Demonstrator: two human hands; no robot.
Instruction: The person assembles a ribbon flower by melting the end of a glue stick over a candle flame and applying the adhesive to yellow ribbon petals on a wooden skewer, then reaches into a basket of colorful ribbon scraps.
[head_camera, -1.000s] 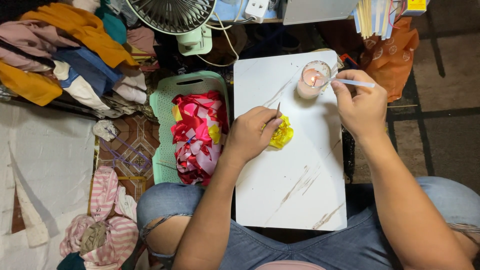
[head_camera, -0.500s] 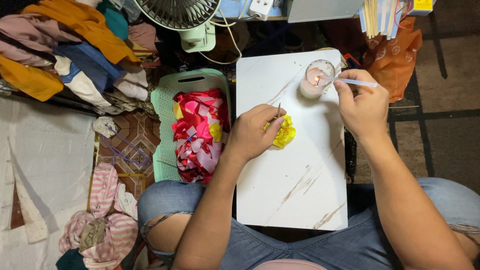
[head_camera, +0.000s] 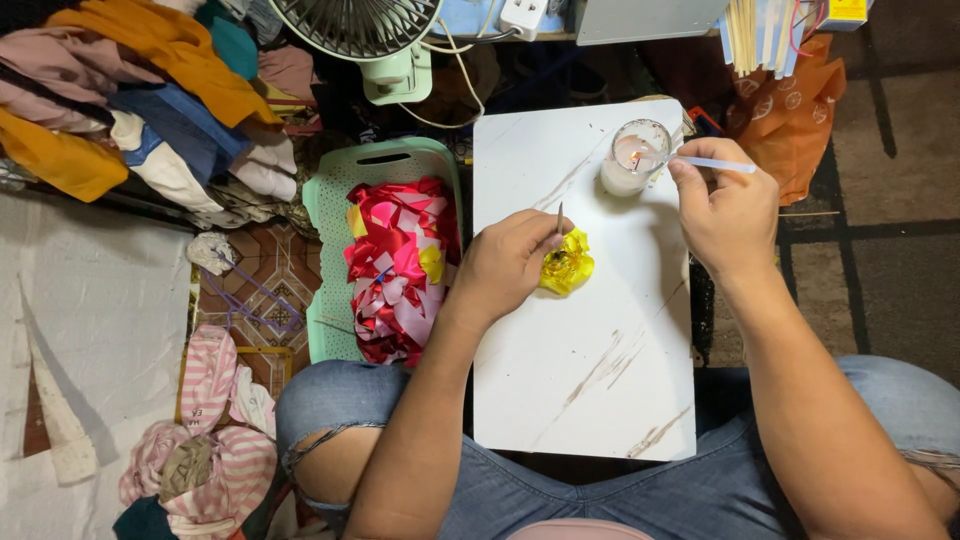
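Ribbon flower work on a white marble-patterned lap board.

Left hand pinches thin metal tweezers closed on the small yellow folded-ribbon flower, mid-board: light, soft, crushable. Right hand grips a thin white stick at the glass candle, board's far edge.

You've got a mint-green perforated plastic basket full of red and pink ribbon scraps left of the board. Pale green desk fan up top, piled clothes upper left, orange plastic bag upper right.

Home craft corner: clothes pile, fan, ribbon basket, lap board.
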